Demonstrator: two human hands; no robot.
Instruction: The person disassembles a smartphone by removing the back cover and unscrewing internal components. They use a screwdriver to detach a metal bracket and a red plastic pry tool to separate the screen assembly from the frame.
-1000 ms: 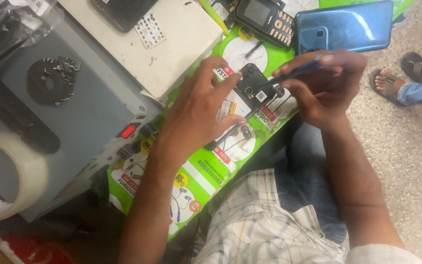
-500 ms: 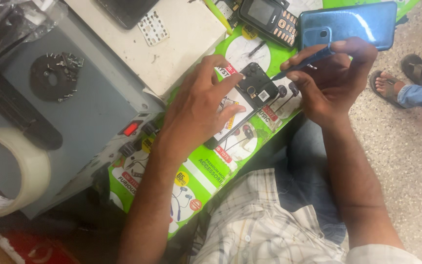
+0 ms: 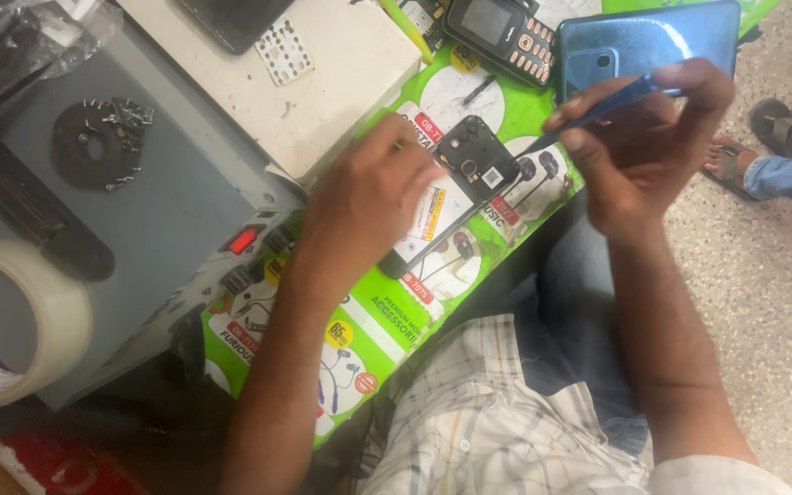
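Two hands work over a green printed mat (image 3: pixel 387 321) that covers the bench edge. Largest item: a grey metal box (image 3: pixel 167 202) at the left, with a red switch (image 3: pixel 243 240) on its front face and a black toothed disc (image 3: pixel 98 142) lying on top. A roll of clear tape (image 3: pixel 20 321) rests against the box's lower left corner. A white slab (image 3: pixel 323 73) lies above the mat, beside the box. A blue phone (image 3: pixel 653 41) lies face down at the top right of the mat, with a black keypad phone (image 3: pixel 501 37) just beside it.

An opened phone (image 3: pixel 456 197) lies on the mat between the hands, with the black camera block uppermost. The left hand (image 3: pixel 364 202) lies flat over the opened phone's lower part and pins it to the mat. The right hand (image 3: pixel 648 151) is closed on a thin blue tool (image 3: pixel 598 110), whose tip points down-left toward the phone's upper right corner; contact cannot be confirmed.

A sandalled foot (image 3: pixel 763 137) of another person shows on the speckled floor (image 3: pixel 763 348) at the right.
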